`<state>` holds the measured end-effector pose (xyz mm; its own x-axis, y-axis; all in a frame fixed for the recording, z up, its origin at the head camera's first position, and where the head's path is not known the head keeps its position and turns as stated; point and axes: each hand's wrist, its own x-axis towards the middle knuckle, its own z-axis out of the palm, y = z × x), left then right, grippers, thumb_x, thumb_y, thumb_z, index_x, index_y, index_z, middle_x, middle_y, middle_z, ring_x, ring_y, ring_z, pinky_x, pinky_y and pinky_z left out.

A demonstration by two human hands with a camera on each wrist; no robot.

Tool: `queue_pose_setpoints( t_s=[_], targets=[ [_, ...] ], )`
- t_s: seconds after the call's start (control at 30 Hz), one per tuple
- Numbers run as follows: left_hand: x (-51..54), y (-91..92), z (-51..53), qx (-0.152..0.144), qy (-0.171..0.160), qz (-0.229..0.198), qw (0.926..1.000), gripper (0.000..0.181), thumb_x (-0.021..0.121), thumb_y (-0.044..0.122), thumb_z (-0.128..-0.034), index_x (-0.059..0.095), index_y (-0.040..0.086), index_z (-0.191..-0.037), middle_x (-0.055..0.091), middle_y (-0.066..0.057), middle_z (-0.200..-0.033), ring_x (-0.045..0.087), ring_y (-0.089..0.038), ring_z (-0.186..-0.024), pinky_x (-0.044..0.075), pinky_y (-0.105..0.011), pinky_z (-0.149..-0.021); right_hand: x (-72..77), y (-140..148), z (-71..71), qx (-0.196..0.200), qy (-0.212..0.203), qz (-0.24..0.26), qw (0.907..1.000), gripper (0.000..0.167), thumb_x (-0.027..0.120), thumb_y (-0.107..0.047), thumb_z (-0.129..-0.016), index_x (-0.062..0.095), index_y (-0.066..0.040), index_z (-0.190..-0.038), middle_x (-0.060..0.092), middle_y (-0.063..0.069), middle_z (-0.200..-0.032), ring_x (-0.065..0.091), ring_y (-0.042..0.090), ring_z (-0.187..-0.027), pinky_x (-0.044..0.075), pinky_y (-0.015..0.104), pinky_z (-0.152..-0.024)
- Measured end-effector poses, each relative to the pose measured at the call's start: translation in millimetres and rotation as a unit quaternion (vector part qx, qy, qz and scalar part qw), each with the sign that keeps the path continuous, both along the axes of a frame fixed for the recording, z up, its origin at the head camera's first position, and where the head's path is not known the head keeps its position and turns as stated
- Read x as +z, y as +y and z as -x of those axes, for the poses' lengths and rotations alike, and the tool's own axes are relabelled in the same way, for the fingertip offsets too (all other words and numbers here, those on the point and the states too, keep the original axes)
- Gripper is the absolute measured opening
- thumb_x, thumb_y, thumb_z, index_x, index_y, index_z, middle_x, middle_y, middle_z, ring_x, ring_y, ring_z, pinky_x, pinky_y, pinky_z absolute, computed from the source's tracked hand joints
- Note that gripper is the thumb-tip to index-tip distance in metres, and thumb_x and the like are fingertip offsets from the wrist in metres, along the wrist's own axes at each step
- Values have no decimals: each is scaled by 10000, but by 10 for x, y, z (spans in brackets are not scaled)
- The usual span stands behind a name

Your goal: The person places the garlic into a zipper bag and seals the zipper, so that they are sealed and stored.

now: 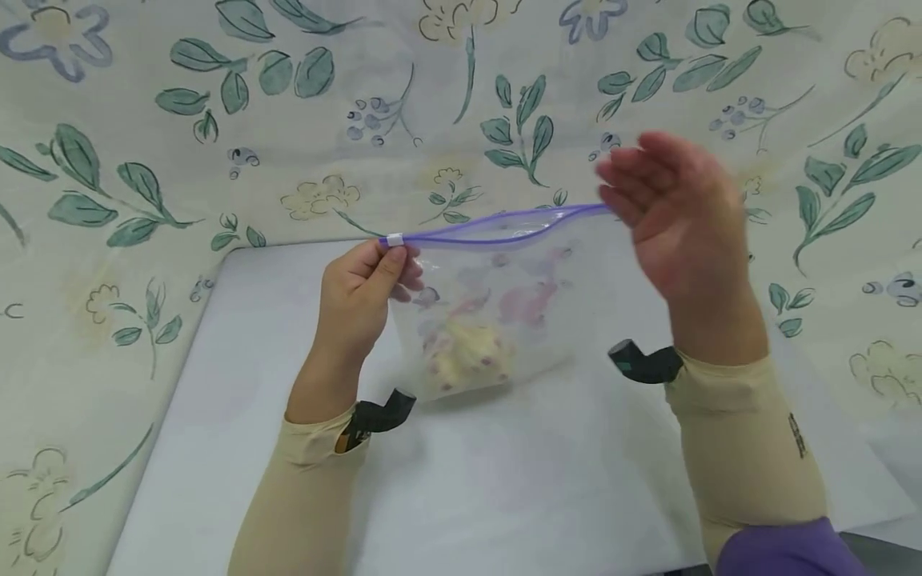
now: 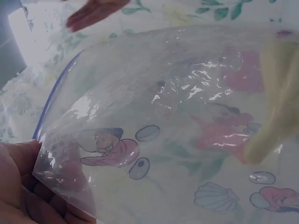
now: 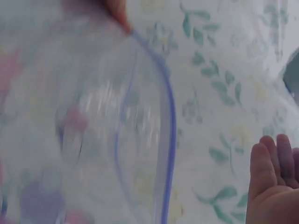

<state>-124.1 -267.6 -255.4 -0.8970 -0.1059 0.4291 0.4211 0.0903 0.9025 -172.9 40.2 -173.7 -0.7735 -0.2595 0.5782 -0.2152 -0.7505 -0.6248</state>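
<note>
My left hand [image 1: 356, 296] pinches the upper left corner of a clear zip bag [image 1: 533, 312], close to its white slider [image 1: 394, 239]. Purple zip strips run along the bag's top and stand apart in the middle. Printed on the plastic are pink and purple cartoon figures and shells. A soft-looking cream-yellow thing [image 1: 468, 352] lies at the bottom of the bag; its kind cannot be told. My right hand [image 1: 684, 216] is raised at the bag's upper right corner, fingers extended. In the right wrist view that right hand [image 3: 273, 186] stands apart from the zip edge [image 3: 172, 126].
Under the bag is a white tabletop [image 1: 547, 488]. Behind it hangs a cloth [image 1: 403, 48] printed with leaves and flowers. Each sleeve carries a black wrist camera, one at the left wrist [image 1: 385, 412] and one at the right [image 1: 644, 364].
</note>
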Motion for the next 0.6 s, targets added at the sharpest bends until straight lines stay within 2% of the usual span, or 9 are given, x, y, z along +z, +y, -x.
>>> queue_pose_setpoints(
  t_s=[0.1, 0.17, 0.23, 0.3, 0.37, 0.4, 0.47, 0.53, 0.6],
  targets=[
    [27, 19, -7, -23, 99, -37, 9999, 212, 584, 98, -1016, 677, -92, -1005, 701, 77, -763, 704, -96, -685, 557, -232, -609, 212, -484, -59, 1038, 788, -932, 9871, 544, 764, -286, -900, 606, 87, -1263, 701, 209, -1212, 668, 323, -1169, 520, 425, -1046],
    [20, -4, -42, -33, 174, -208, 9996, 185, 588, 80, -1010, 686, -74, -985, 704, 68, -756, 702, -97, -682, 553, -228, -611, 324, -853, -51, 1079, 1390, -2141, 9608, 683, 783, -364, -878, 550, 55, -1366, 648, 172, -1342, 606, 264, -1282, 471, 409, -1108],
    [9, -16, -69, -62, 241, -341, 9991, 164, 593, 72, -1006, 698, -47, -963, 706, 64, -748, 699, -99, -678, 549, -227, -615, 410, -1156, -38, 738, 1704, -3575, 9153, 718, 753, -408, -894, 511, -6, -1437, 591, 85, -1446, 541, 173, -1361, 433, 366, -1144],
    [2, -14, -84, -97, 305, -425, 9986, 158, 595, 62, -1002, 699, -44, -948, 707, 64, -741, 696, -101, -674, 552, -229, -625, 451, -1367, 2, 527, 1894, -4792, 8554, 685, 710, -406, -920, 493, -68, -1475, 538, 15, -1509, 484, 94, -1400, 419, 312, -1146],
    [2, -4, -89, -124, 368, -403, 9984, 166, 591, 52, -1000, 689, -69, -943, 703, 70, -735, 691, -100, -670, 558, -233, -637, 452, -1476, 45, 514, 1989, -5664, 7981, 595, 672, -376, -949, 523, -124, -1466, 644, 1, -1382, 548, 66, -1309, 468, 284, -1080],
    [4, 4, -89, -147, 391, -365, 9985, 173, 586, 50, -1002, 681, -83, -948, 698, 69, -733, 688, -102, -668, 562, -237, -641, 443, -1501, 66, 552, 1990, -5921, 7789, 560, 677, -398, -948, 566, -142, -1433, 691, -3, -1302, 590, 73, -1241, 485, 277, -1048],
    [20, 21, -85, -177, 424, -259, 9986, 199, 580, 62, -1008, 666, -112, -963, 685, 71, -727, 681, -101, -668, 566, -242, -649, 417, -1515, 105, 787, 1947, -6060, 7672, 458, 677, -389, -954, 659, -137, -1336, 759, 53, -1088, 660, 138, -1061, 529, 288, -951],
    [44, 37, -80, -205, 445, -190, 9986, 222, 581, 85, -1013, 660, -119, -977, 672, 68, -722, 674, -104, -671, 567, -248, -654, 393, -1505, 136, 1048, 1881, -5937, 7754, 331, 687, -325, -959, 737, -119, -1214, 770, 67, -942, 678, 171, -921, 548, 297, -893],
    [72, 48, -78, -202, 480, -134, 9986, 241, 588, 121, -1016, 665, -105, -982, 663, 67, -718, 670, -107, -677, 566, -252, -657, 383, -1500, 153, 1212, 1820, -5766, 7872, 221, 703, -247, -956, 784, -100, -1099, 781, 41, -1016, 697, 155, -929, 547, 282, -902]
  ],
)
